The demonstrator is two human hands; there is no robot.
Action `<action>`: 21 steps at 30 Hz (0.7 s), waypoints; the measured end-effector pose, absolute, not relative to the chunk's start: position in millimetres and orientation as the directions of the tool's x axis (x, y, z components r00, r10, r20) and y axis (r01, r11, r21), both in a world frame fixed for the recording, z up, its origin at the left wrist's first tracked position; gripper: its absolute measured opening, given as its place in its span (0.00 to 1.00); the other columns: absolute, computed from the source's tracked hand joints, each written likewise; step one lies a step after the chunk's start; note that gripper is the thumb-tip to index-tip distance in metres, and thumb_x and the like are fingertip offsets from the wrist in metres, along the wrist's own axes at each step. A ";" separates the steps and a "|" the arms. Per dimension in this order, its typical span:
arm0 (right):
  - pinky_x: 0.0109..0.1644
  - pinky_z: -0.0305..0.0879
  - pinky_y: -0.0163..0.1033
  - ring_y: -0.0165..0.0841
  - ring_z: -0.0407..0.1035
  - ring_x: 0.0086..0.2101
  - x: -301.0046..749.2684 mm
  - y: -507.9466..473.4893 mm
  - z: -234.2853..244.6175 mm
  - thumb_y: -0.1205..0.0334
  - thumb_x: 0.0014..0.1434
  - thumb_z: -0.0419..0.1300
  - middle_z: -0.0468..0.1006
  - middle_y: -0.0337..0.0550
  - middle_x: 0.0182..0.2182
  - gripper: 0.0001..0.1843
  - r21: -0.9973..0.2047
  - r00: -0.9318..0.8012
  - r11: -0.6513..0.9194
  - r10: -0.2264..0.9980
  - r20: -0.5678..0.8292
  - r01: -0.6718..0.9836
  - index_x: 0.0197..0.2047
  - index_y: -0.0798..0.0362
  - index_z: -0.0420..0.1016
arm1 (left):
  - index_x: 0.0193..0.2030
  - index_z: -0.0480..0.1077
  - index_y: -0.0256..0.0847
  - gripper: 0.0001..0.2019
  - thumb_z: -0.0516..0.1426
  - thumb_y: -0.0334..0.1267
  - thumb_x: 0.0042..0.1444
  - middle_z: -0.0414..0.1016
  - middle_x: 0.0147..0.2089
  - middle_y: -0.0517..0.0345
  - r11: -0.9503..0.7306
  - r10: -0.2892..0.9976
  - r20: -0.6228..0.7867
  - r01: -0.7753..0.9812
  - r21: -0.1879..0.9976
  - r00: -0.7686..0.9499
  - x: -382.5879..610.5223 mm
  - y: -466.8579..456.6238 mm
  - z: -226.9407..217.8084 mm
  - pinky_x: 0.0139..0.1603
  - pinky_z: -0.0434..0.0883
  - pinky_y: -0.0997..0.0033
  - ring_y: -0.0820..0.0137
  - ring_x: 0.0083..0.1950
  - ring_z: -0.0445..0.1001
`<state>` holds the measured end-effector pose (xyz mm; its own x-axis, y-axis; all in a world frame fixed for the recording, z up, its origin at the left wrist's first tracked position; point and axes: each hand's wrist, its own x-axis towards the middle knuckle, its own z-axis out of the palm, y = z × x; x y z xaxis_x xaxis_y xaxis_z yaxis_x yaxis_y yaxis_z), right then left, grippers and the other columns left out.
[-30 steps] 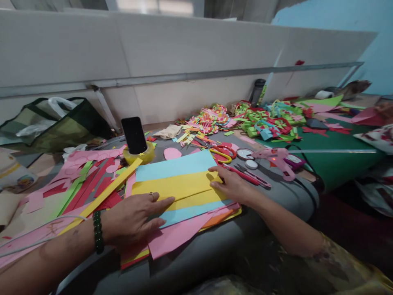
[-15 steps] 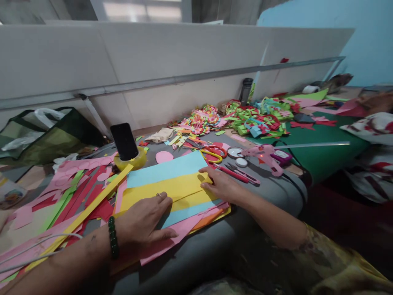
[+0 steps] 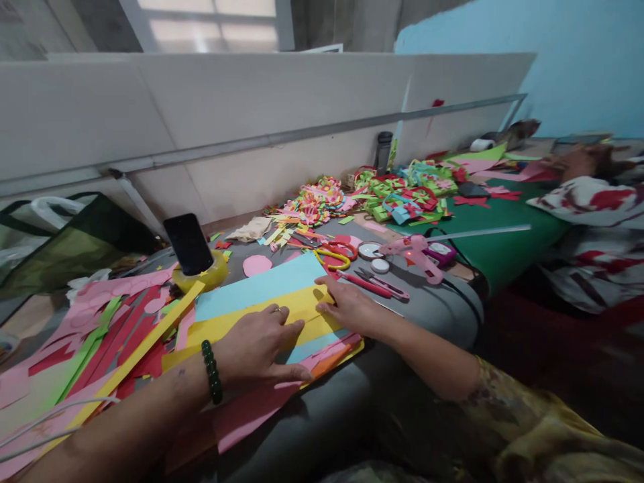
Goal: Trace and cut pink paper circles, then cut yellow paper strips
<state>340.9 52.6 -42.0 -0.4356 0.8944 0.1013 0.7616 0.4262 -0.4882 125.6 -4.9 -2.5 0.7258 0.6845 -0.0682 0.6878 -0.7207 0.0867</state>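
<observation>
A folded yellow paper [image 3: 214,330] lies on a light blue sheet [image 3: 264,280], with pink and orange sheets beneath. My left hand [image 3: 261,345], wearing a ring and a green bead bracelet, presses on the yellow paper with its fingers stretched out and thumb spread toward the near edge. At the paper's right end, my right hand [image 3: 345,305] pinches the yellow edge between thumb and fingers. Just beyond the right hand are yellow-handled scissors [image 3: 332,260], red-handled scissors [image 3: 347,251] and a pair of pink thread snips [image 3: 385,285].
A phone [image 3: 188,243] leans in a yellow tape roll [image 3: 214,272]. Coloured paper strips [image 3: 108,342] cover the left side. A pink glue gun [image 3: 417,257] and heaped paper pieces [image 3: 412,194] lie to the right. Another person's patterned sleeve [image 3: 594,201] shows at far right.
My left hand has slid rightward along the yellow paper, closer to my right hand. The right hand keeps its pinch at the paper's end. The whole view has shifted slightly.
</observation>
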 end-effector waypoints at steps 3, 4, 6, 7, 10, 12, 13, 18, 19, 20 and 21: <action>0.42 0.60 0.37 0.38 0.69 0.41 345.0 52.4 -38.4 0.59 0.60 0.53 0.75 0.51 0.41 0.24 -0.506 -0.464 0.440 0.882 0.086 0.742 0.59 0.57 0.61 | 0.46 0.68 0.39 0.31 0.45 0.65 0.54 0.68 0.37 0.51 -0.727 0.669 -0.020 0.659 0.195 0.743 130.1 1.0 -12.1 0.37 0.64 0.65 0.62 0.38 0.68; 0.42 0.60 0.37 0.37 0.68 0.41 347.0 52.9 -36.8 0.60 0.61 0.52 0.75 0.51 0.42 0.23 -0.515 -0.478 0.445 0.875 0.077 0.733 0.59 0.57 0.61 | 0.50 0.66 0.38 0.32 0.45 0.65 0.54 0.69 0.38 0.51 -0.720 0.674 -0.013 0.661 0.212 0.738 131.4 2.9 -15.3 0.38 0.64 0.65 0.62 0.38 0.69; 0.41 0.60 0.36 0.36 0.69 0.39 350.7 54.6 -34.6 0.62 0.61 0.50 0.75 0.50 0.39 0.23 -0.529 -0.493 0.445 0.868 0.057 0.723 0.59 0.58 0.61 | 0.61 0.57 0.40 0.36 0.44 0.65 0.55 0.70 0.41 0.50 -0.712 0.685 -0.014 0.673 0.202 0.729 134.5 6.3 -19.5 0.39 0.65 0.64 0.60 0.40 0.70; 0.39 0.60 0.36 0.35 0.69 0.37 352.2 55.7 -34.2 0.63 0.61 0.50 0.75 0.48 0.36 0.23 -0.533 -0.492 0.443 0.869 0.055 0.721 0.58 0.59 0.61 | 0.65 0.52 0.43 0.38 0.42 0.66 0.55 0.70 0.41 0.50 -0.709 0.689 -0.025 0.681 0.181 0.724 136.5 7.8 -20.4 0.38 0.65 0.64 0.60 0.40 0.71; 0.35 0.59 0.34 0.33 0.67 0.32 354.4 58.2 -35.8 0.66 0.58 0.53 0.74 0.42 0.29 0.22 -0.547 -0.486 0.453 0.869 0.094 0.704 0.56 0.60 0.62 | 0.68 0.46 0.49 0.39 0.38 0.68 0.54 0.70 0.37 0.52 -0.700 0.703 -0.075 0.707 0.097 0.707 144.1 11.6 -19.5 0.33 0.64 0.65 0.59 0.35 0.72; 0.33 0.58 0.34 0.32 0.66 0.30 354.4 58.6 -37.7 0.66 0.57 0.54 0.72 0.40 0.28 0.20 -0.553 -0.489 0.463 0.865 0.111 0.693 0.53 0.59 0.63 | 0.68 0.46 0.51 0.40 0.36 0.69 0.53 0.70 0.34 0.53 -0.690 0.715 -0.093 0.721 0.068 0.693 148.5 12.8 -17.8 0.31 0.63 0.66 0.59 0.33 0.73; 0.33 0.57 0.34 0.31 0.65 0.30 354.3 58.4 -38.4 0.66 0.57 0.54 0.71 0.39 0.27 0.18 -0.557 -0.491 0.464 0.864 0.111 0.689 0.52 0.58 0.63 | 0.68 0.47 0.52 0.40 0.36 0.69 0.52 0.70 0.34 0.53 -0.685 0.720 -0.095 0.726 0.064 0.688 149.9 12.7 -17.2 0.31 0.63 0.66 0.59 0.33 0.73; 0.33 0.56 0.34 0.31 0.63 0.29 354.7 56.9 -39.0 0.65 0.58 0.53 0.69 0.37 0.27 0.14 -0.568 -0.500 0.459 0.861 0.094 0.683 0.49 0.56 0.64 | 0.66 0.54 0.47 0.42 0.39 0.70 0.51 0.69 0.40 0.49 -0.659 0.744 -0.072 0.748 0.085 0.664 145.2 1.1 -18.6 0.34 0.67 0.63 0.58 0.37 0.72; 0.33 0.56 0.34 0.31 0.63 0.29 355.0 57.0 -39.1 0.65 0.58 0.52 0.69 0.37 0.27 0.14 -0.571 -0.502 0.459 0.860 0.092 0.681 0.49 0.56 0.64 | 0.65 0.54 0.45 0.42 0.39 0.70 0.51 0.69 0.41 0.48 -0.647 0.755 -0.070 0.757 0.091 0.652 142.1 -3.3 -19.9 0.35 0.68 0.62 0.57 0.38 0.72; 0.33 0.57 0.34 0.31 0.63 0.29 355.4 57.2 -39.4 0.65 0.58 0.52 0.68 0.37 0.27 0.15 -0.574 -0.504 0.460 0.859 0.094 0.677 0.49 0.57 0.64 | 0.66 0.54 0.44 0.43 0.40 0.70 0.51 0.69 0.42 0.47 -0.630 0.768 -0.070 0.771 0.096 0.636 138.2 -8.3 -21.5 0.37 0.69 0.61 0.57 0.40 0.72; 0.33 0.57 0.34 0.31 0.63 0.29 355.8 57.6 -40.0 0.65 0.58 0.52 0.68 0.37 0.27 0.15 -0.580 -0.506 0.463 0.857 0.098 0.671 0.49 0.57 0.64 | 0.66 0.54 0.42 0.43 0.40 0.70 0.51 0.69 0.43 0.45 -0.607 0.786 -0.071 0.788 0.101 0.614 133.8 -13.7 -23.2 0.38 0.69 0.60 0.56 0.41 0.72</action>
